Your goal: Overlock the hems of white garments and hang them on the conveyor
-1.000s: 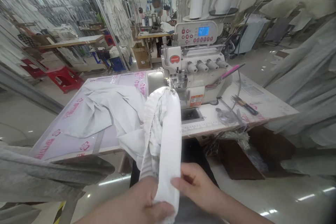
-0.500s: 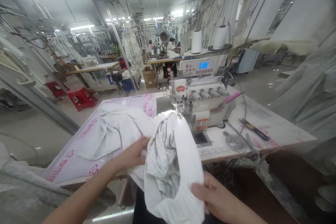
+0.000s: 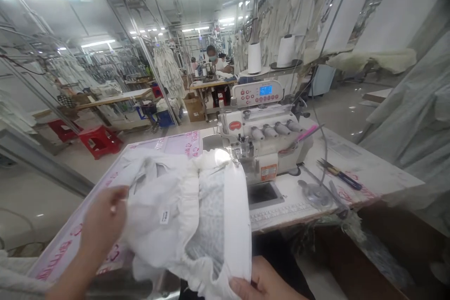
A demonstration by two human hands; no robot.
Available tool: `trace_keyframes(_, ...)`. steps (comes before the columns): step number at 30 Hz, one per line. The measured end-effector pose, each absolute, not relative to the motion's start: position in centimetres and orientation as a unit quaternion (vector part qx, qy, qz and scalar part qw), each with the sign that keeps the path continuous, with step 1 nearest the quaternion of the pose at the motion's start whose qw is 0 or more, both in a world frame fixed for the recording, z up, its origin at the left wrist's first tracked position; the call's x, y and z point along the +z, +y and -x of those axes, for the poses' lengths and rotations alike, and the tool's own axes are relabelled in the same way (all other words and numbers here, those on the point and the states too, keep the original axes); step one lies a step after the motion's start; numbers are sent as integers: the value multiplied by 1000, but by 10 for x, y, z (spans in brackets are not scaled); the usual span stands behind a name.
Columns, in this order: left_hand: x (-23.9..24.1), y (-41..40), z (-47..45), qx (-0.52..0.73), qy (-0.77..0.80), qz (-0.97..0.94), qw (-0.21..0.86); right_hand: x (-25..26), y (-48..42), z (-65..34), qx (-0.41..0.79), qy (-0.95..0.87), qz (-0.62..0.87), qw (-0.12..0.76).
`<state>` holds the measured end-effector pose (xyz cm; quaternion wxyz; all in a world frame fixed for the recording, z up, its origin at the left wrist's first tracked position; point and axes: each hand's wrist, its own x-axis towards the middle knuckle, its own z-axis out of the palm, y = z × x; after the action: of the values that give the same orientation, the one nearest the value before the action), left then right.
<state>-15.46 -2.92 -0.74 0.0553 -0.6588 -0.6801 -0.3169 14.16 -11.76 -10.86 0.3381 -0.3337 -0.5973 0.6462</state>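
A white garment (image 3: 186, 215) lies spread over the front of the sewing table, its far edge reaching the needle area of the white overlock machine (image 3: 262, 143). My left hand (image 3: 103, 222) is closed on the garment's left side and holds it up and out. At the bottom edge my right hand (image 3: 262, 286) grips the garment's near right corner from below; only the thumb and part of the palm show. A small white label sits on the fabric near the middle.
Scissors (image 3: 339, 174) and a clear plastic piece (image 3: 312, 192) lie on the table right of the machine. Two thread cones (image 3: 286, 51) stand behind it. Grey fabric hangs at the right. A red stool (image 3: 100, 140) and another worker's station (image 3: 213, 72) are farther back.
My left hand has moved left and pulled the bunched garment open and flat. My right hand has dropped lower in the view, still holding the near edge. The view has shifted slightly.
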Motion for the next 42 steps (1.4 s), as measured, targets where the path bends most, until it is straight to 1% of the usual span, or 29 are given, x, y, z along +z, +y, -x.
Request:
trace_keyframes(1,-12,-39,127,-317,-623,713,-60,-112,-118,-143,643,-604,334,332)
trace_keyframes(2,-17,-48,98,-284,-512,781,-219,-115,-119,-144,639,-605,342,330)
trace_keyframes(3,-22,-53,72,-230,-453,786,-353,-118,-121,-146,635,-602,356,329)
trace_keyframes(4,-28,-54,49,-221,-450,757,-420,-120,-123,-149,631,-596,373,329)
trace_keyframes(5,-34,-50,33,-268,-492,714,-419,-122,-125,-151,628,-590,388,327)
trace_keyframes(6,-41,-43,22,-330,-553,675,-361,-123,-127,-153,624,-588,399,326)
trace_keyframes(7,-47,-33,17,-359,-594,652,-305,-122,-128,-155,617,-589,406,328)
trace_keyframes(8,-53,-23,17,-364,-622,645,-254,-120,-127,-157,610,-596,406,330)
trace_keyframes(10,-58,-5,26,-295,-638,681,-205,-111,-124,-159,601,-622,378,330)
trace_keyframes(12,-54,2,38,-218,-634,718,-189,-100,-121,-161,603,-643,345,322)
trace_keyframes(15,-35,-3,48,-189,-616,750,-152,-86,-119,-161,611,-649,329,312)
trace_keyframes(18,-16,-7,48,-200,-602,764,-117,-85,-118,-161,615,-641,324,325)
trace_keyframes(21,-8,-2,44,-223,-598,765,-82,-91,-114,-161,616,-640,300,348)
trace_keyframes(27,-7,12,41,-242,-608,753,-76,-100,-103,-164,599,-641,336,344)
trace_keyframes(30,-6,18,40,-249,-614,746,-65,-93,-98,-165,603,-631,338,353)
trace_keyframes(33,-4,29,39,-272,-603,749,-25,-83,-86,-166,605,-619,346,361)
trace_keyframes(38,4,66,36,-295,-599,744,15,-72,-55,-170,592,-622,365,359)
trace_keyframes(42,2,74,25,-347,-580,736,40,-70,-29,-173,582,-618,381,366)
